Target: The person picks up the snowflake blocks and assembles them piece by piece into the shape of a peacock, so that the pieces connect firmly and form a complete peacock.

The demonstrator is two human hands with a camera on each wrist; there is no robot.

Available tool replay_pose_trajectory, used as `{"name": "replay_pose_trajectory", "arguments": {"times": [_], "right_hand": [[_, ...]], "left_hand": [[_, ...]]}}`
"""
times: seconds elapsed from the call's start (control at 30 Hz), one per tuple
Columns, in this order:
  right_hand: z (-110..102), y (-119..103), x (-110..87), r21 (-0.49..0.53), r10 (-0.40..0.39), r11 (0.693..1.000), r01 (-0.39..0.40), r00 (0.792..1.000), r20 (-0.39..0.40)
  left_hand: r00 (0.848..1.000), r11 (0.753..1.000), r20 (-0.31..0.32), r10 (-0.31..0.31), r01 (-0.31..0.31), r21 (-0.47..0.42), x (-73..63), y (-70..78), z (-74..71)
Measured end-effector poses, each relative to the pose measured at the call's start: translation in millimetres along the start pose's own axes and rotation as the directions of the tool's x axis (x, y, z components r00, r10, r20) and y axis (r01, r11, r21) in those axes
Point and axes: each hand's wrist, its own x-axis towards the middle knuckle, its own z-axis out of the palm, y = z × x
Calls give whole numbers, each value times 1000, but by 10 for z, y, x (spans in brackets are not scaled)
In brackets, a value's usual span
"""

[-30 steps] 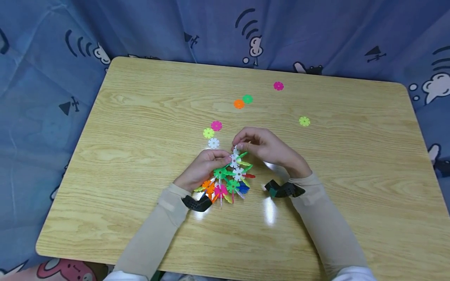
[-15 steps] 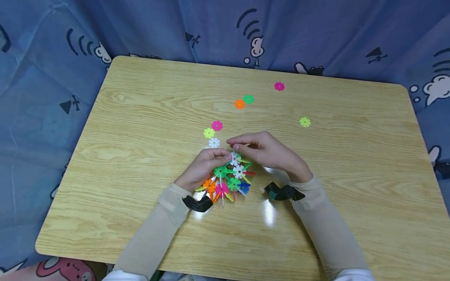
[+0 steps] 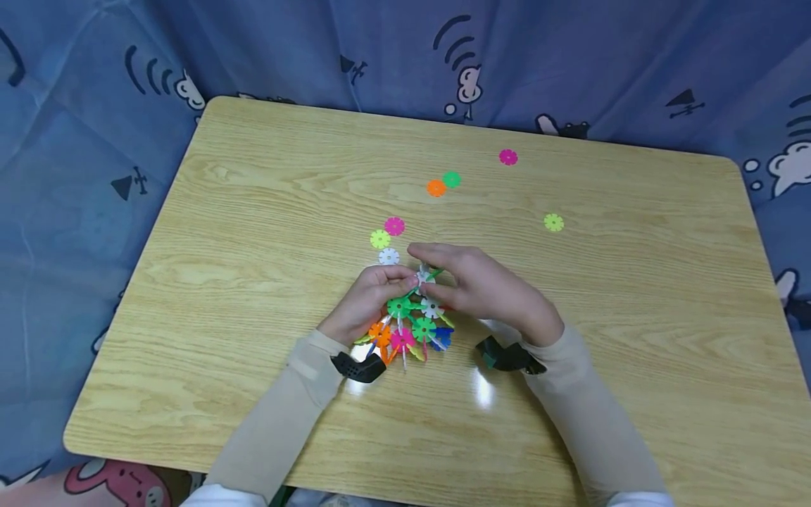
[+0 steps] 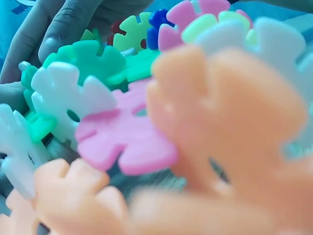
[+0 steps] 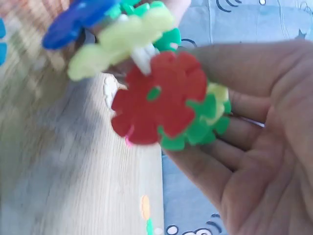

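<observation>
Interlocking snowflake discs form a many-coloured cluster (image 3: 402, 327) close over the table. My left hand (image 3: 370, 296) pinches the cluster near its top, thumb on a white disc. From the right, my right hand (image 3: 484, 285) holds the upper part, thumb on the near side and index finger stretched across the top. In the right wrist view, a red disc (image 5: 161, 98) and green discs (image 5: 195, 132) stand between thumb and fingers. The left wrist view shows a pink disc (image 4: 127, 132), a blurred orange disc (image 4: 234, 112) and a white disc (image 4: 68, 98) slotted together.
Loose discs lie flat on the wooden table (image 3: 253, 246): white (image 3: 389, 255), yellow (image 3: 380, 239) and pink (image 3: 395, 226) just beyond the hands, orange (image 3: 436, 188) and green (image 3: 452, 179) farther back. Another pink disc (image 3: 508, 157) and a yellow-green one (image 3: 554, 222) lie to the right.
My right hand has let go of its pinch on the small white piece at the top and moved slightly down around the cluster's upper right. The left hand keeps its hold.
</observation>
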Motion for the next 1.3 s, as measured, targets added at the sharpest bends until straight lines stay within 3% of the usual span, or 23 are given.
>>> {"name": "replay_pose_trajectory", "arguments": {"times": [0.23, 0.67, 0.97, 1.3], "right_hand": [[56, -85, -9, -105, -16, 994, 13, 1000, -22], [97, -118, 6, -188, -32, 982, 19, 997, -66], [143, -153, -27, -279, -122, 957, 80, 983, -135], [158, -146, -23, -313, -141, 946, 86, 978, -156]], "left_hand": [[1000, 1000, -21, 6, -7, -8, 1, -8, -4], [997, 999, -66, 45, -46, -6, 21, -31, -10], [995, 999, -85, 46, -46, -4, 32, -24, 3], [995, 999, -86, 45, -47, -20, 27, 1, 17]]}}
